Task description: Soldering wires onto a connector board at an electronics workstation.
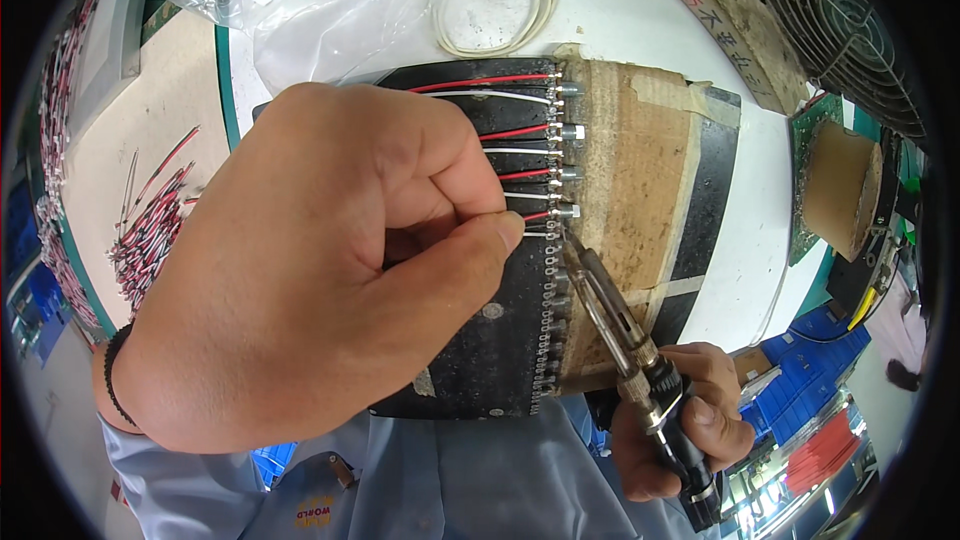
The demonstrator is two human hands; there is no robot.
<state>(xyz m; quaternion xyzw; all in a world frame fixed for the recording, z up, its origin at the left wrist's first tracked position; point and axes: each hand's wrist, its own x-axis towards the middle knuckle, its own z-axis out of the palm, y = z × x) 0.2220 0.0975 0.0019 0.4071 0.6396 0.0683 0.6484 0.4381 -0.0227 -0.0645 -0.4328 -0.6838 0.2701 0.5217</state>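
My left hand (330, 260) is closed in a pinch above the black fixture board (470, 330). A short white wire end (535, 234) sticks out from the fingertips toward a row of small metal terminals (550, 310). Several red wires (520, 131) and white wires (525, 151) lie side by side above it, their ends at the terminals. My right hand (690, 420) grips a soldering iron (655, 380) with a thin metal tube beside its barrel. The iron's tip is at the terminals, close to the white wire; whether it touches is too small to tell.
Brown tape-edged cardboard (630, 170) covers the fixture's right part. A bundle of red, black and white wires (150, 240) lies at left. A coiled cable (545, 0) and plastic bag (330, 25) are behind. At right stand a round fan grille (840, 15) and a cardboard spool (840, 190).
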